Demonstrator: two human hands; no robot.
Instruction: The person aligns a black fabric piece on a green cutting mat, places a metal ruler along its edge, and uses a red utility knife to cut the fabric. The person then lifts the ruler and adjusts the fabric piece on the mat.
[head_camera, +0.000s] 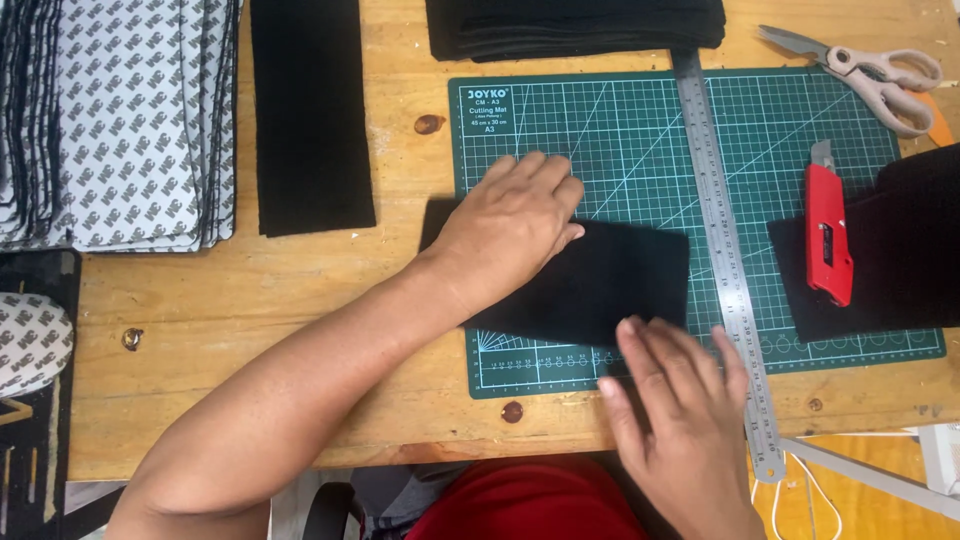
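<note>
the left hand (510, 225) lay flat, pinning a black fabric piece (610, 280) to the green cutting mat (640, 130), while the right hand (680, 400), open, steadied its near edge beside a steel ruler (722, 240).

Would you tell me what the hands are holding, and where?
Nothing is gripped: left hand lies flat on the black sheet's left end, right hand touches its near edge.

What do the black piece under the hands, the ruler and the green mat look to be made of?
The black piece looks like matte felt or foam sheet, with a soft surface and no shine; which one is unclear. The ruler appears to be brushed steel, silvery grey with fine marks. The green mat looks like matte rubbery plastic with a printed grid.
</note>
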